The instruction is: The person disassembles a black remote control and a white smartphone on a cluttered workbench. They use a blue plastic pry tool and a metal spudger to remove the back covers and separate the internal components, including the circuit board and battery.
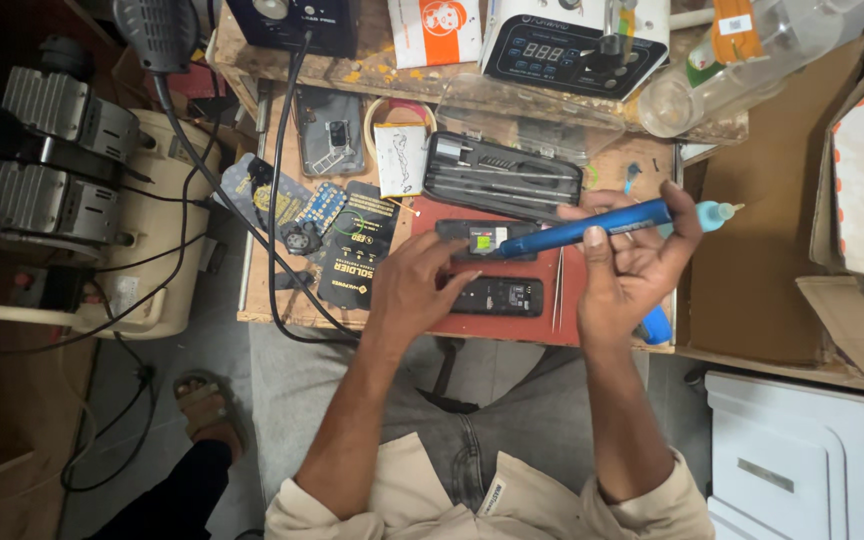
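The right hand [632, 275] is gripping a blue electric screwdriver [582, 228] over an opened phone [487, 238] near the workbench's [752, 290] front edge, while the left hand's [417, 285] loosely curled fingers are steadying it, grasping nothing.

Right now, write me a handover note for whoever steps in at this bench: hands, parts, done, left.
Right hand: grips the blue electric screwdriver, tip down on the upper opened phone.
Left hand: fingers steady that phone, resting between it and the lower dark phone part.
Both lie on the red mat; tweezers beside them, open bit case behind.
Done: phone is open.
Left: driver tip is at the internals; which screws are out cannot be told.
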